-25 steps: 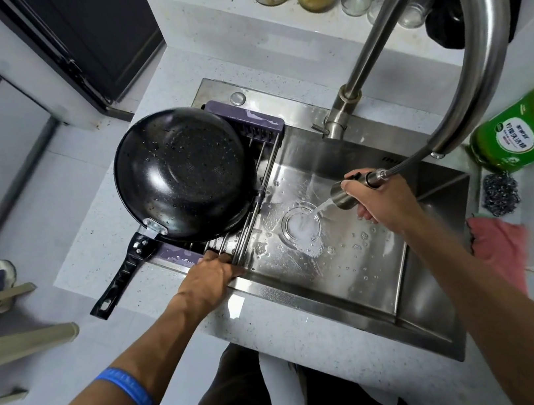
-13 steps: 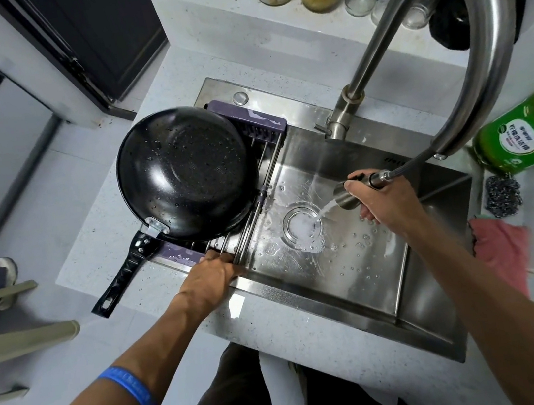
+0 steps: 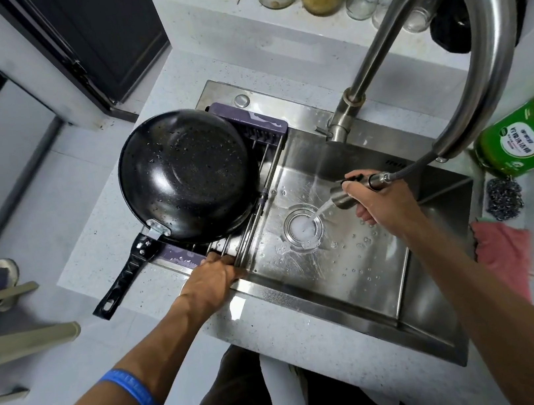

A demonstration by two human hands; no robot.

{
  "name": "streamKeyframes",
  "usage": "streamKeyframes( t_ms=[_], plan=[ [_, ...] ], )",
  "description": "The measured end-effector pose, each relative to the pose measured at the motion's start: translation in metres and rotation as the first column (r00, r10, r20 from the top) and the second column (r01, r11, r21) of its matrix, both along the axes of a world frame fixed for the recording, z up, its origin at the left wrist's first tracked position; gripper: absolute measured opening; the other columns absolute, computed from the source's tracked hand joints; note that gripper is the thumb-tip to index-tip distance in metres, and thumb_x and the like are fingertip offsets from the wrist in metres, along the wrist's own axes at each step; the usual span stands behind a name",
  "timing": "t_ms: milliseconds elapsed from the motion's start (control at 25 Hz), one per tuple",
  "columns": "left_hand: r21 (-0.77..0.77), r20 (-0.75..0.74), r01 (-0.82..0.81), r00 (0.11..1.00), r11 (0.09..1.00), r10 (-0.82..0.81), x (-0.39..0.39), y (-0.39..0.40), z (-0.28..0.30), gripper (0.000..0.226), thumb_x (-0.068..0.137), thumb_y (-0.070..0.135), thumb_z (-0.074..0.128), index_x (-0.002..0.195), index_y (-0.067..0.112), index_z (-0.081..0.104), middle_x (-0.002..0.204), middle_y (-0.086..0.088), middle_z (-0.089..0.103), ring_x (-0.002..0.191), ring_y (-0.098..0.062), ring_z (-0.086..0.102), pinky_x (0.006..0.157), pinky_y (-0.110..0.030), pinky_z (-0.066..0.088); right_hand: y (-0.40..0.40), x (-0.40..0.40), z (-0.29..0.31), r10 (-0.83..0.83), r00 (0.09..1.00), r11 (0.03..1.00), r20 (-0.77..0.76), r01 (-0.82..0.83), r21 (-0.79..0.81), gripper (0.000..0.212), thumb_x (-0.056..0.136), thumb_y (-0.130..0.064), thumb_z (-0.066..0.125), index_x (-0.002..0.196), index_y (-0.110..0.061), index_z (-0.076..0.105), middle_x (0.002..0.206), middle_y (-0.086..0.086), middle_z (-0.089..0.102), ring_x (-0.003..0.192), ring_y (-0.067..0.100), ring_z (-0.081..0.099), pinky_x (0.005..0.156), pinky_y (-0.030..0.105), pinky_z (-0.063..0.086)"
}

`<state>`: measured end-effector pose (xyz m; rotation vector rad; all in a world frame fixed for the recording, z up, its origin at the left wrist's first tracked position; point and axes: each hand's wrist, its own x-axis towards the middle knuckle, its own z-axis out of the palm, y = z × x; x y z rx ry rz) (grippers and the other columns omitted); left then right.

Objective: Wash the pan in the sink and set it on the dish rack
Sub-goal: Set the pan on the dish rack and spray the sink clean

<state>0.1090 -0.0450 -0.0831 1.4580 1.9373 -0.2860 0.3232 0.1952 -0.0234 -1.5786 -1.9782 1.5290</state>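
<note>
Wet black non-stick pan (image 3: 185,176) lying on the purple-framed wire dish rack (image 3: 250,132) at the left end of the stainless steel sink (image 3: 354,265), handle jutting out over the counter. Left hand (image 3: 213,279) just below the pan, fingers curled over the rack's near edge, not touching the pan. Right hand (image 3: 379,199) over the sink, well apart from the pan, fingers clamped on the metal pull-out spray head (image 3: 344,196), water streaming into the drain

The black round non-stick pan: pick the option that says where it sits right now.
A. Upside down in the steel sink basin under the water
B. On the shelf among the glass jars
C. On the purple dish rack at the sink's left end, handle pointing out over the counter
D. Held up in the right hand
C: the black round non-stick pan rests on the purple dish rack, wet, its handle over the counter; neither hand holds it.
</note>
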Motion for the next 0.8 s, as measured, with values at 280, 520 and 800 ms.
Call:
streamKeyframes(
  t_ms=[280,520,800],
  plan=[
    [0.022,-0.003,-0.011,1.000,1.000,0.011,0.002,-0.001,0.001,0.037,0.100,0.019,0.044,0.132,0.030,0.058,0.136,0.003,0.051,0.125,-0.021,0.039,0.102,-0.031,0.042,-0.002,-0.031,-0.001,-0.093,0.957,0.996,-0.275,0.087,-0.036,0.023,0.096,-0.021,0.065,0.117,-0.030,0.065,0.069,-0.003,0.072,0.062,0.011,0.062,0.059,0.028,0.055],
    [0.005,-0.028,0.000,1.000,1.000,0.000,0.001,-0.001,-0.001,0.034,0.098,0.020,0.046,0.129,0.025,0.059,0.136,0.003,0.050,0.124,-0.021,0.038,0.101,-0.030,0.041,0.001,-0.040,-0.006,-0.097,0.938,0.995,-0.332,0.093,-0.029,0.034,0.096,-0.024,0.067,0.128,-0.031,0.061,0.085,0.008,0.073,0.072,0.012,0.067,0.068,0.027,0.059],
    [0.005,-0.045,0.006,0.999,1.000,-0.006,0.001,0.000,0.001,0.038,0.097,0.017,0.045,0.131,0.026,0.058,0.140,0.001,0.049,0.128,-0.022,0.037,0.104,-0.031,0.041,0.013,-0.028,-0.011,-0.154,0.950,0.983,-0.273,0.174,0.052,0.043,0.091,-0.031,0.071,0.133,-0.030,0.063,0.107,0.004,0.073,0.085,0.007,0.071,0.079,0.031,0.060]
  ],
)
